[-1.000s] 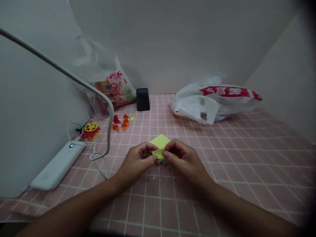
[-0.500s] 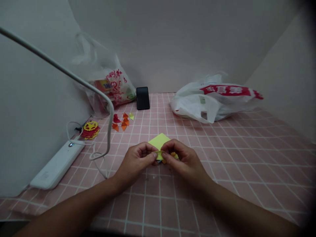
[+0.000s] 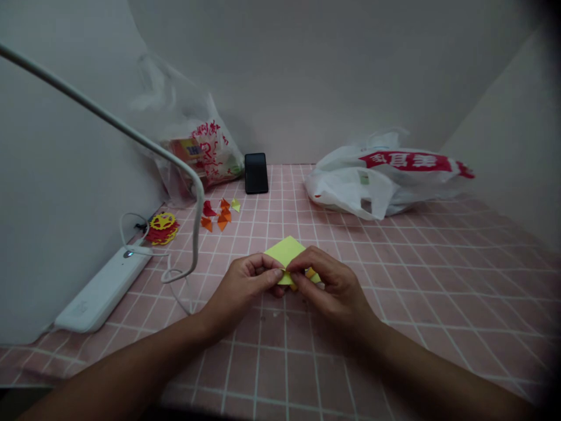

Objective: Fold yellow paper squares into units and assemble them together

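Close together at the centre, my left hand [image 3: 249, 279] and my right hand [image 3: 329, 282] pinch a small piece of yellow paper [image 3: 284, 278] between thumbs and fingers. Fingertips cover most of that piece, so its folds cannot be made out. Just behind and beneath it lies a square of yellow paper [image 3: 287, 250], one corner pointing away from me. Some orange-yellow paper [image 3: 310, 273] peeks out under my right fingers. Farther back on the left sit several small folded paper pieces [image 3: 223, 215] in orange, red and yellow.
A black phone [image 3: 256, 173] leans near the wall, beside a filled plastic bag [image 3: 214, 149]. Another white bag [image 3: 346, 190] lies at back right. On the left are a white power strip [image 3: 100, 292], red and yellow cutouts [image 3: 162, 228] and a thick white cable [image 3: 195, 228] arching over the table.
My right fingers have shifted slightly on the small yellow paper, their tips now nearer my left thumb. The whole view has moved a little; other things lie as before.
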`<state>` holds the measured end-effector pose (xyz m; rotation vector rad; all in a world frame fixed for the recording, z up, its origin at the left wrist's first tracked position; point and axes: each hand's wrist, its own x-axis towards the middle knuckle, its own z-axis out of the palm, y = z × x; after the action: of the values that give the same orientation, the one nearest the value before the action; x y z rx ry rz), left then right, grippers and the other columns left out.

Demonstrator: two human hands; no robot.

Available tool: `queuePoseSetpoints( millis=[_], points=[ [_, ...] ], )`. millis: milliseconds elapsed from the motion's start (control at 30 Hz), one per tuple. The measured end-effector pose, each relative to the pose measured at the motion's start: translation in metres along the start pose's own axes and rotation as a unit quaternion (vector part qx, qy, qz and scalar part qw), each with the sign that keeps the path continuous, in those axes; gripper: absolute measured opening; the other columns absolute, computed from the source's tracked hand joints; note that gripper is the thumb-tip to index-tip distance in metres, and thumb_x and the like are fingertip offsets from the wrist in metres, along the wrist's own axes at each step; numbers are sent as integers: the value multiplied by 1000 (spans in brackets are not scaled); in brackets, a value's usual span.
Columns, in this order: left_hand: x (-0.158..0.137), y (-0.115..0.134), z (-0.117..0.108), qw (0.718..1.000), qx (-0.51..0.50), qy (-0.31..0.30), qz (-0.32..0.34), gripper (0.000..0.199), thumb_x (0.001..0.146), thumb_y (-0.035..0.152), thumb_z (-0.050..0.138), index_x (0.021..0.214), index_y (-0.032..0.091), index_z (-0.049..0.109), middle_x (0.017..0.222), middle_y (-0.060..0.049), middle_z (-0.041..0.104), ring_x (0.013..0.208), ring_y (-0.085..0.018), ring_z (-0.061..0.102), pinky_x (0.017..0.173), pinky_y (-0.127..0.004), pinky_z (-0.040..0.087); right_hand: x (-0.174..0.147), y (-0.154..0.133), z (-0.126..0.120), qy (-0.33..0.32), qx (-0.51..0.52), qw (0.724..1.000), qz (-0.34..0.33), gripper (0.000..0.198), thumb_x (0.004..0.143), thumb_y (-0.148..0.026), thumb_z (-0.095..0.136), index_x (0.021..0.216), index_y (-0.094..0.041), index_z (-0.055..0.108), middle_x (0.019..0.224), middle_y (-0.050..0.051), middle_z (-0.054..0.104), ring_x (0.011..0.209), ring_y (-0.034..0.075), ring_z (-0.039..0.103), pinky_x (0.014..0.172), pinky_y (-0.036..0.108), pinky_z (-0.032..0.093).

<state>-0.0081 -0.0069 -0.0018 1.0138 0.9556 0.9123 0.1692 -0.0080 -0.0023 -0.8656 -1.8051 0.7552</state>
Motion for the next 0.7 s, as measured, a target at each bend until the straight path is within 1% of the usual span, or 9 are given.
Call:
queuePoseSetpoints(
  millis=[100, 200, 267, 333, 400, 533, 600, 633, 700],
  points=[
    [-1, 2, 1, 1000, 12, -3, 3, 16, 76, 27, 75, 82, 13, 69, 70, 1, 68, 61, -9, 61, 64, -21, 47, 0, 0, 0, -3, 8, 1000, 21, 12, 86, -10, 57, 82, -19, 64, 77, 1, 61, 75, 16, 58, 70, 31, 43],
    [-1, 4, 1, 1000, 24, 5, 10, 14, 77, 27, 73, 79, 14, 68, 65, 1, 67, 60, -9, 60, 63, -21, 46, -2, 2, 0, -3, 89, 991, 100, 9, 89, -18, 57, 89, -20, 66, 82, 2, 63, 76, 16, 59, 68, 30, 44],
    [-1, 4, 1, 999, 31, 16, 13, 14, 78, 27, 72, 78, 14, 67, 66, 2, 67, 60, -9, 60, 63, -20, 46, -3, 5, 0, 2, 174, 971, 165, 11, 92, -25, 56, 90, -21, 66, 82, 1, 63, 73, 15, 58, 65, 28, 45],
    [-1, 3, 1, 999, 39, 22, 9, 14, 78, 27, 72, 78, 15, 66, 66, 1, 67, 60, -9, 60, 63, -20, 46, -3, 8, 1, 2, 249, 946, 208, 11, 91, -29, 59, 89, -21, 66, 80, 1, 63, 70, 14, 58, 64, 27, 46],
    [-1, 3, 1, 999, 46, 24, 6, 15, 77, 28, 72, 77, 14, 66, 65, 2, 67, 60, -9, 60, 63, -20, 46, -3, 12, 2, -2, 299, 925, 235, 11, 89, -30, 63, 87, -20, 66, 77, 0, 63, 68, 13, 59, 64, 26, 46],
    [-1, 3, 2, 998, 55, 22, 13, 15, 76, 28, 72, 77, 14, 66, 67, 2, 67, 60, -9, 59, 63, -21, 45, -1, 18, 4, -20, 358, 893, 273, 13, 84, -31, 69, 82, -19, 66, 76, 0, 64, 67, 12, 59, 63, 25, 45],
    [0, 4, 2, 998, 62, 20, 17, 14, 76, 27, 72, 77, 14, 66, 67, 2, 66, 60, -9, 59, 63, -21, 45, 0, 20, 4, -30, 364, 889, 277, 15, 82, -32, 71, 80, -18, 65, 75, 0, 64, 66, 12, 60, 63, 25, 46],
    [0, 5, 2, 998, 65, 19, 19, 14, 76, 27, 71, 77, 14, 66, 67, 1, 66, 60, -9, 59, 63, -21, 46, 0, 20, 4, -32, 357, 893, 272, 16, 81, -33, 71, 79, -18, 64, 74, 0, 64, 66, 12, 60, 62, 25, 45],
    [0, 6, 2, 997, 67, 16, 21, 14, 76, 27, 71, 78, 14, 66, 68, 1, 66, 61, -10, 59, 63, -22, 46, 0, 19, 4, -39, 327, 910, 254, 18, 81, -34, 71, 78, -18, 64, 73, 1, 64, 65, 13, 59, 60, 25, 45]
  ],
)
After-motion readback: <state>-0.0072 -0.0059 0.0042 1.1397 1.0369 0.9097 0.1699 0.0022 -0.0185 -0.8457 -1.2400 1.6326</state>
